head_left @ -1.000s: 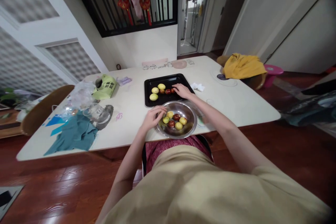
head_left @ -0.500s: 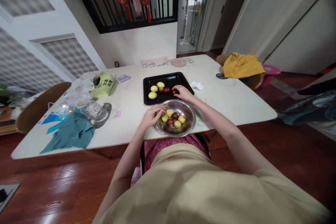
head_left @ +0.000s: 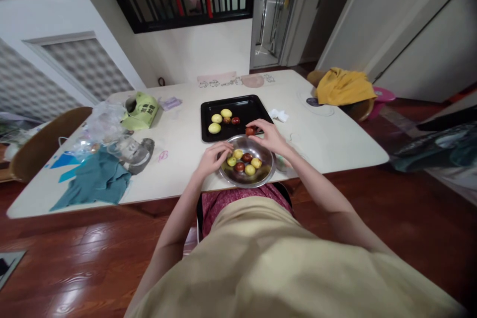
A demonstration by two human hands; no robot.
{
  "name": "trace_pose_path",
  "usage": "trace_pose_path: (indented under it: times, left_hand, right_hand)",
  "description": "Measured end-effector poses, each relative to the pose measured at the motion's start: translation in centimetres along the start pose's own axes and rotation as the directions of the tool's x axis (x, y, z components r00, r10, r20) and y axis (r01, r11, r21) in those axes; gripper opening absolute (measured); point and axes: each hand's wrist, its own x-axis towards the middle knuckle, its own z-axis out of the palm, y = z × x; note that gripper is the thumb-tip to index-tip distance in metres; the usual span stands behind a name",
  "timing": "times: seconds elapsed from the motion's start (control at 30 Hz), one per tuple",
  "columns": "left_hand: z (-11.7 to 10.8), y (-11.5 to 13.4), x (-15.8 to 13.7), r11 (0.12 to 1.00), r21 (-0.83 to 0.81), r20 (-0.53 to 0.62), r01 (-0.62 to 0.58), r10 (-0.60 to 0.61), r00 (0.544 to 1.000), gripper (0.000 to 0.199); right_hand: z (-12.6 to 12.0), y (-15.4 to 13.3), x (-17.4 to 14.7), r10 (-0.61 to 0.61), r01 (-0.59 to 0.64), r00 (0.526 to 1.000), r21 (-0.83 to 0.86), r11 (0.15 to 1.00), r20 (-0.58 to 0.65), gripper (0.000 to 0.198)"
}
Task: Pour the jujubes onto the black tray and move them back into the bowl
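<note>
My right hand (head_left: 266,135) pinches a dark red, jujube-like fruit (head_left: 250,131) between thumb and fingers, just above the far right rim of the metal bowl (head_left: 266,171). My left hand (head_left: 214,158) is at the bowl's left rim, its bent fingers closed over the edge. Inside the bowl lie several fruits, some yellow-green (head_left: 250,170) and some dark red (head_left: 239,167). Behind the bowl is a black tray (head_left: 248,104). On its left half sit three yellow-green fruits (head_left: 214,128) and two smaller reddish ones (head_left: 235,120).
A crumpled white tissue (head_left: 278,115) lies right of the tray. The left part of the white table (head_left: 179,164) holds a teal cloth (head_left: 97,179), a clear container (head_left: 132,154), plastic bags (head_left: 106,119) and a green printed bag (head_left: 143,109). Yellow cloth (head_left: 345,87) drapes over a chair at right.
My right hand has lifted the dark red fruit from the tray and brought it toward the bowl. My left hand stays at the bowl's rim. The view has shifted slightly.
</note>
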Motion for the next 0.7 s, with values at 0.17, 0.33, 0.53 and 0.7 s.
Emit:
trace_pose_path:
  times: [0.17, 0.33, 0.53, 0.7]
  left_hand:
    - [0.0, -0.3, 0.0, 1.000, 0.004, -0.003, -0.014, 0.014, 1.000, 0.035]
    - [0.0, -0.3, -0.1, 0.999, -0.007, -0.013, -0.037, 0.037, 0.999, 0.034]
    - [-0.1, -0.2, -0.1, 1.000, 0.001, 0.001, -0.010, 0.010, 1.000, 0.036]
    - [-0.1, -0.2, 0.0, 1.000, -0.002, -0.004, -0.029, 0.029, 1.000, 0.035]
  right_hand:
    - [0.3, -3.9, -3.8, -0.042, 0.030, 0.985, 0.075, 0.997, 0.165, 0.027]
    - [1.1, -3.7, -5.0, -0.030, 0.017, 0.977, 0.064, 0.998, 0.210, 0.031]
    - [1.0, -3.5, -4.5, 0.015, -0.008, 0.979, -0.032, 0.999, 0.204, 0.040]
    - [0.9, -3.6, -4.6, 0.069, -0.043, 0.970, -0.114, 0.993, 0.233, 0.034]
